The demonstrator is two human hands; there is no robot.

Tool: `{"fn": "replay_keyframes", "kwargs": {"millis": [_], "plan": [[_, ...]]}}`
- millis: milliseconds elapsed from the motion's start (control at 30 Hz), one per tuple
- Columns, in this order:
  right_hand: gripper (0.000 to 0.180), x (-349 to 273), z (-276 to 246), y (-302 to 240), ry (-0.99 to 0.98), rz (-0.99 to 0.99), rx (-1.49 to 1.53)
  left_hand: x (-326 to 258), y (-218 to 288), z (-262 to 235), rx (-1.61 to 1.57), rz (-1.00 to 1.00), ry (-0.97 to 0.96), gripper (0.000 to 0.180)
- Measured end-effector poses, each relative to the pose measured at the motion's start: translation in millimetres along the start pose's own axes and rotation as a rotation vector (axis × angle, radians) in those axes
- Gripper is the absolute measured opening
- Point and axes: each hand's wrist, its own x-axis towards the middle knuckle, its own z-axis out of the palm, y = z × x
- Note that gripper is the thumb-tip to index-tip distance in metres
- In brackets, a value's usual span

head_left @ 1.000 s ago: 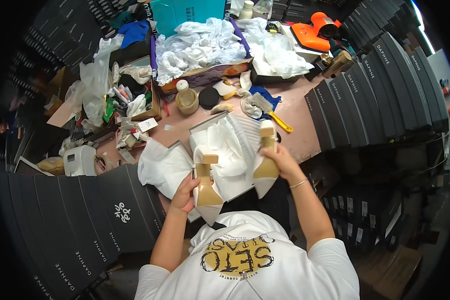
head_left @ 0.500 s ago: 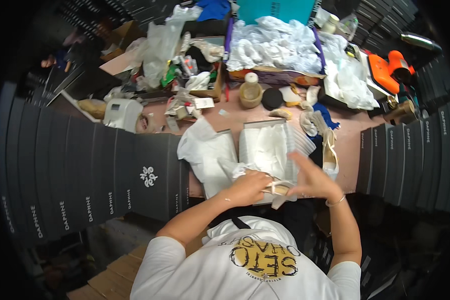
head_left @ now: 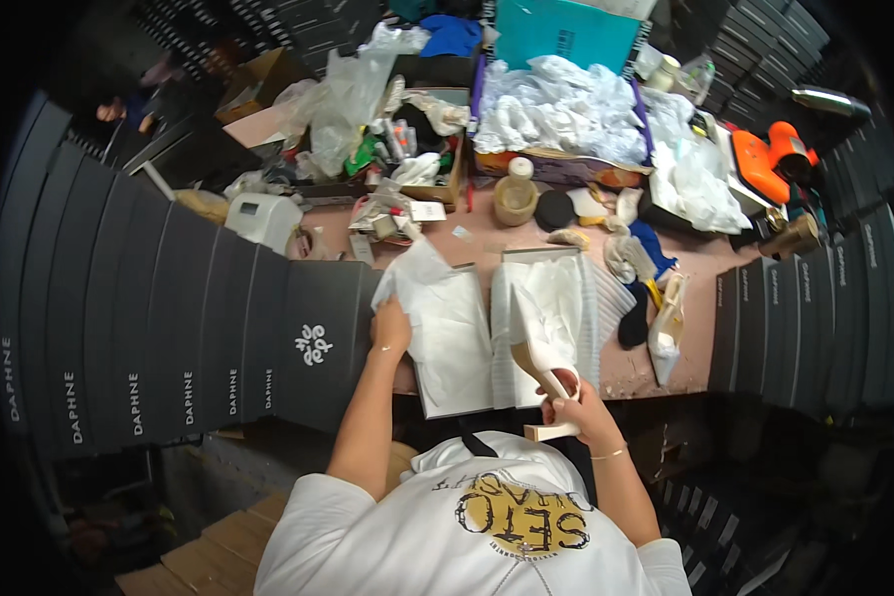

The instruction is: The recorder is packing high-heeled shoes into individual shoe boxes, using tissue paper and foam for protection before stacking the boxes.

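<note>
My right hand [head_left: 590,415] is closed round the heel end of a cream high-heeled shoe [head_left: 533,353], its block heel sticking out toward me. The shoe's pointed toe is aimed away, over an open shoebox [head_left: 497,333] lined with white paper. My left hand [head_left: 391,328] grips the left edge of a sheet of white tissue paper [head_left: 417,298]; its fingertips are partly hidden. That paper lies over a second open box part [head_left: 454,409] on the left. To the right, a matching cream shoe [head_left: 669,323] rests on the pink table with white stuffing at its toe end.
Dark shoebox stacks [head_left: 159,308] wall in the left, with more [head_left: 815,308] on the right. Behind stand a glue jar [head_left: 516,194], a black round lid [head_left: 555,211], a carton of crumpled white paper [head_left: 561,114], a white device [head_left: 261,219] and an orange tool [head_left: 762,169].
The shoe has passed from my left hand to my right, now toe-forward over the lined box. My left hand has moved left to the tissue paper.
</note>
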Motion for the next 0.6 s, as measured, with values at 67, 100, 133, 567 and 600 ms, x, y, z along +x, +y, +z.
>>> {"fn": "replay_keyframes", "kwargs": {"millis": [67,100,133,567,600], "plan": [[0.057,1,9,3,-0.088,-0.131,0.349,-2,-2,0,-0.218,0.163,0.198,0.03],[0.062,3,-1,18,-0.144,-0.159,0.539,-6,28,-22,-0.326,0.298,0.281,0.022],[0.064,3,-4,17,-0.237,-0.149,0.694,-16,59,-58,-0.432,0.417,0.355,0.018],[0.074,-57,18,-58,-0.248,-0.136,0.256,-47,133,-66,-0.533,0.941,0.099,0.017],[0.073,-61,22,-70,-0.23,-0.051,0.148,-55,123,-67,-0.579,0.991,0.065,0.018]]}}
